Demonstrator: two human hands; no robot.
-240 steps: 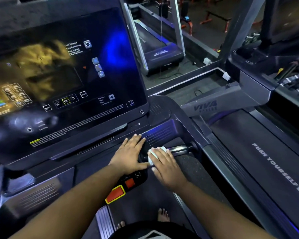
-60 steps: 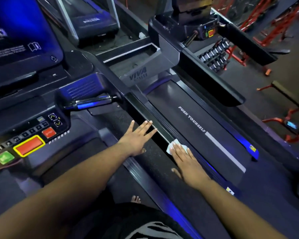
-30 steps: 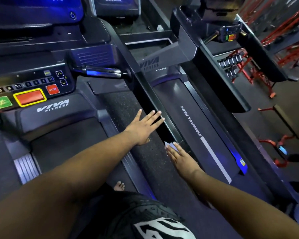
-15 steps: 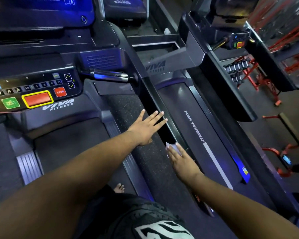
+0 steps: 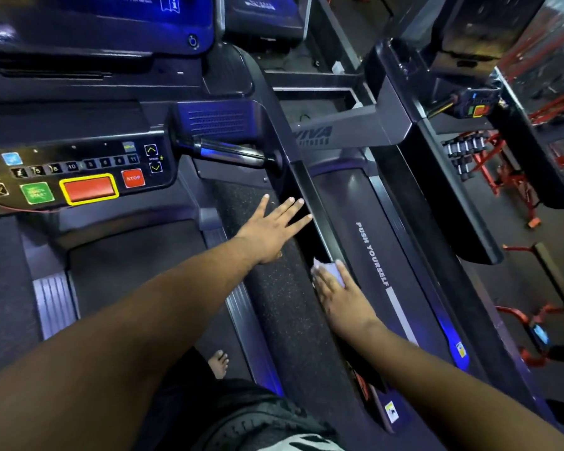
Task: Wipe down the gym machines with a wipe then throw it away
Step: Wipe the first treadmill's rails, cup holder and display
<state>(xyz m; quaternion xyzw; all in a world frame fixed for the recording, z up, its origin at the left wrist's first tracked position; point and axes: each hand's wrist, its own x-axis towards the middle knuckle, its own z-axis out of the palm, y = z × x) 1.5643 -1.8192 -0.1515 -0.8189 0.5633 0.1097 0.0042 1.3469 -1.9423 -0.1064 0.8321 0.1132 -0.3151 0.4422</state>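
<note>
Your right hand (image 5: 342, 297) pressed the white wipe (image 5: 331, 271) flat-fingered onto what appeared to be the treadmill side rail (image 5: 310, 193), left hand (image 5: 271, 227) released alongside; the unpinched wipe could slip into the adjacent gap.

Wipe (image 5: 334, 271) farther down the side rail (image 5: 319, 219)
</note>
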